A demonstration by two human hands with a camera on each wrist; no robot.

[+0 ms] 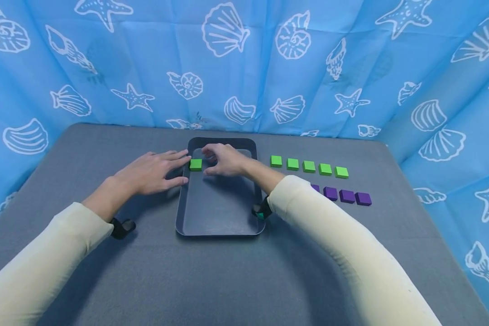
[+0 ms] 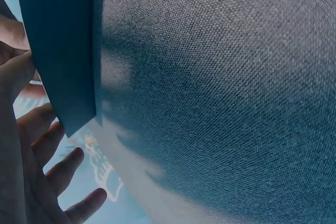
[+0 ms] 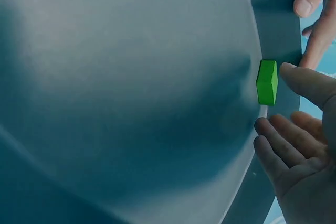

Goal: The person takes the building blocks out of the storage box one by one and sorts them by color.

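Observation:
A dark grey tray (image 1: 224,215) lies on the table, and one green block (image 1: 195,165) sits inside it against the left wall. My left hand (image 1: 155,173) is at the tray's left rim, fingers straight and spread, fingertips right at the edge beside that block. Over the upper part of the tray hovers my right hand (image 1: 227,160), thumb and fingers parted with nothing between them. In the right wrist view, its thumb and fingertips are close to the green block (image 3: 267,83) but apart from it.
Right of the tray runs a row of several green blocks (image 1: 309,166). Nearer to me is a row of purple blocks (image 1: 347,196), its left end hidden behind the right sleeve (image 1: 330,226). A blue shell-patterned curtain (image 1: 159,59) hangs behind the grey table (image 1: 167,280).

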